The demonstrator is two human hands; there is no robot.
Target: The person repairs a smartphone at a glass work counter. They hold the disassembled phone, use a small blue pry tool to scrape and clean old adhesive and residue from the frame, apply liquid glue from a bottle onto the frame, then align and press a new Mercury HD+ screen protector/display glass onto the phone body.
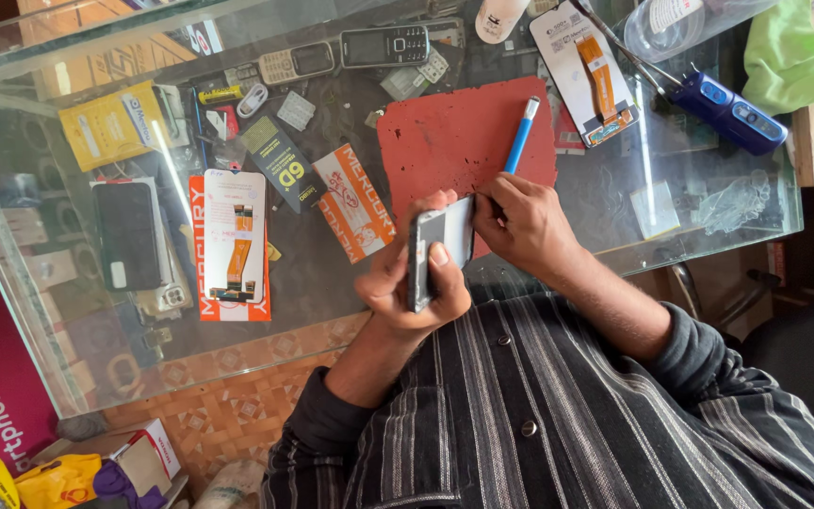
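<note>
Left hand [407, 283] cradles phone [437, 247]; right hand [520, 221] grips screwdriver [521, 135]

The person wears a dark button-up shirt [558, 415] with thin pale vertical stripes — charcoal against grey-white. Small round dark buttons [522, 428] run down the front. Both long sleeves [699, 353] are pushed up, bunched near the elbows — forearms bare.

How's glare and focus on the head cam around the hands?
Head view: bright streak reflections on the glass table left and right of the red mat; left hand, phone and right hand with the blue tool look sharp; frame edges bow from the wide lens.
</note>
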